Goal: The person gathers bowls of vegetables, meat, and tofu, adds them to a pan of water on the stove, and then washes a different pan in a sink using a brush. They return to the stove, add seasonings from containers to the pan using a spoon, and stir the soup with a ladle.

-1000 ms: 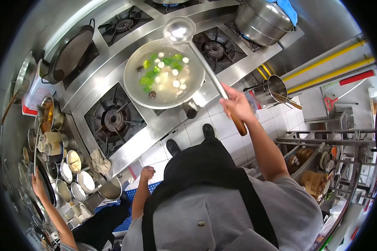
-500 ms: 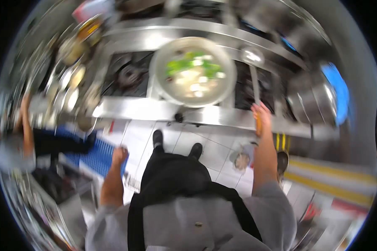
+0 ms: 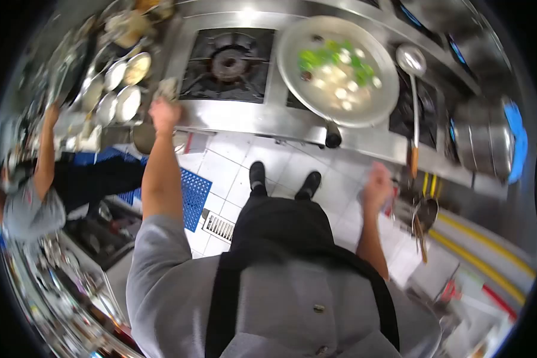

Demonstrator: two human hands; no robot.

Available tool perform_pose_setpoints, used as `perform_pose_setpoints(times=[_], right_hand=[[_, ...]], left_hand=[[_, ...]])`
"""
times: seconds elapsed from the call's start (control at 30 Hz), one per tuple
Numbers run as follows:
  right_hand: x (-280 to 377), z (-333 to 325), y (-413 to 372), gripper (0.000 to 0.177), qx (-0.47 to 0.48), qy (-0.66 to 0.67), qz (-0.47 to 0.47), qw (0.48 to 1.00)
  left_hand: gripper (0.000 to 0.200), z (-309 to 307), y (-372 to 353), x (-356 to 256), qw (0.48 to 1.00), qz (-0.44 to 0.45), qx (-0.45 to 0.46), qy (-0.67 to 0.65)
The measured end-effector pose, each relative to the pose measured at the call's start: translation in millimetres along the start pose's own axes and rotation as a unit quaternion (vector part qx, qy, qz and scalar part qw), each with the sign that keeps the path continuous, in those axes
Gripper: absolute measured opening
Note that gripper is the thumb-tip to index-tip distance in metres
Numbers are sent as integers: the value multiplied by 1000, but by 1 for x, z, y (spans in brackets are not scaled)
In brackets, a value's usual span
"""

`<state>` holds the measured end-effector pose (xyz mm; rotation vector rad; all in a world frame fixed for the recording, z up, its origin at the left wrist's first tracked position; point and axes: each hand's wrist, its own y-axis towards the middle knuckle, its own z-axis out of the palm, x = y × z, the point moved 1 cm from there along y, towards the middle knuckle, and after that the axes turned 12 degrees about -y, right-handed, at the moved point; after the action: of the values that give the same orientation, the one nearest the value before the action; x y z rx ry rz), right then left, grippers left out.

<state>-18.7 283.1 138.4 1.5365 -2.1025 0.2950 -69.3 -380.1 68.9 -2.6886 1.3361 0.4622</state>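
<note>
My left hand (image 3: 164, 114) reaches to the front left corner of the stove, fingers closed on a crumpled pale cloth (image 3: 168, 89). My right hand (image 3: 377, 188) hangs in front of the stove, blurred, with nothing visible in it and its fingers seemingly stretched out. Beyond it, a ladle (image 3: 416, 113) with a wooden handle lies across the right burner, its handle end over the front edge. A wide pan (image 3: 286, 56) with a black handle holds pale chunks and green vegetable pieces (image 3: 334, 59) in liquid.
A bare burner (image 3: 228, 64) lies left of the pan. Several small bowls (image 3: 128, 102) stand at the left. Large metal pots (image 3: 486, 137) are at the right. A co-worker (image 3: 33, 206) stands at the left with an arm extended. A blue mat (image 3: 195, 197) covers part of the floor.
My right hand has let go of the ladle and drawn back from it. My left hand has moved forward to the cloth. The view has shifted left, so the pan appears further right.
</note>
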Motion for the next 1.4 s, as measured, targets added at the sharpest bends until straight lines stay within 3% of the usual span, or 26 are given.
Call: perform_pose_setpoints(times=[0.03, 0.1, 0.2, 0.23, 0.27, 0.3, 0.37, 0.43, 0.47, 0.53, 0.6, 0.7, 0.77, 0.8, 0.83, 0.9, 0.93, 0.97, 1.0, 1.07, 1.1, 1.17, 1.23, 1.3, 1.33, 1.4], right_hand=[[9, 14, -32, 21, 47, 8, -85, 995], [66, 30, -76, 19, 240, 164, -34, 956], [120, 58, -110, 49, 345, 404, 42, 846], [131, 68, -118, 54, 331, 502, 88, 794], [138, 79, -120, 53, 289, 593, 165, 733], [141, 88, -114, 52, 242, 676, 234, 656], [111, 90, -95, 44, 155, 640, 303, 689], [81, 76, -52, 31, -29, 600, 241, 762], [72, 54, -25, 27, -69, 445, 194, 872], [34, 39, 33, 34, -139, 47, 77, 986], [-24, 89, 80, 41, -164, -124, -48, 977], [21, 132, 52, 43, -287, -176, -117, 934], [105, 159, -7, 44, -94, -26, -30, 995], [157, 167, -41, 47, -8, 222, -5, 975], [172, 239, -72, 47, -140, -1, -207, 968], [258, 248, -113, 35, 106, 3, -293, 950], [285, 266, -130, 36, 38, 38, -377, 925], [310, 278, -139, 34, 35, 5, -456, 889], [334, 275, -137, 31, 180, -10, -495, 850], [378, 258, -131, 23, 333, 112, -357, 866], [399, 261, -130, 21, 406, 184, -255, 858], [430, 272, -111, 18, 329, 341, -170, 864], [457, 265, -59, 13, 219, 412, -159, 870], [478, 269, 14, 7, 115, 403, -102, 902], [483, 262, 51, 11, 4, 342, -102, 934], [482, 277, 125, 17, -80, 224, -39, 971]], left_hand=[[68, -6, -8, -7, 1000, -20, -7, -4], [58, -36, -44, -42, 979, -39, 19, -198], [52, -44, -148, -98, 895, 45, 232, -379], [59, -20, -187, -108, 825, 209, 292, -437], [62, -52, -232, -156, 753, 94, 460, -461], [64, -76, -258, -196, 737, 247, 476, -411], [63, -87, -280, -217, 744, 310, 469, -361], [58, -79, -269, -197, 750, 327, 449, -358], [56, -71, -261, -178, 757, 260, 482, -357], [50, -56, -249, -132, 782, 167, 500, -333], [48, -42, -249, -75, 823, 146, 470, -283], [42, -39, -270, 7, 854, 62, 468, -220], [36, -17, -298, 82, 861, 15, 461, -216], [30, 11, -314, 133, 856, 18, 456, -242], [24, 20, -330, 165, 851, 19, 452, -267], [17, 16, -352, 178, 857, 57, 482, -174], [17, -12, -357, 160, 836, 114, 457, -281], [18, 1, -376, 190, 851, 162, 460, -194], [20, 29, -399, 241, 859, 211, 456, -103], [26, 7, -406, 246, 863, 124, 416, -258], [27, 53, -436, 310, 842, 8, 401, -361], [25, 51, -458, 324, 689, -407, 394, -452], [33, -1, -419, 255, 778, -361, 469, -209], [36, 0, -421, 263, 705, -415, 392, -421], [40, -15, -409, 235, 774, -354, 362, -380], [42, -1, -408, 230, 728, -445, 290, -434]])
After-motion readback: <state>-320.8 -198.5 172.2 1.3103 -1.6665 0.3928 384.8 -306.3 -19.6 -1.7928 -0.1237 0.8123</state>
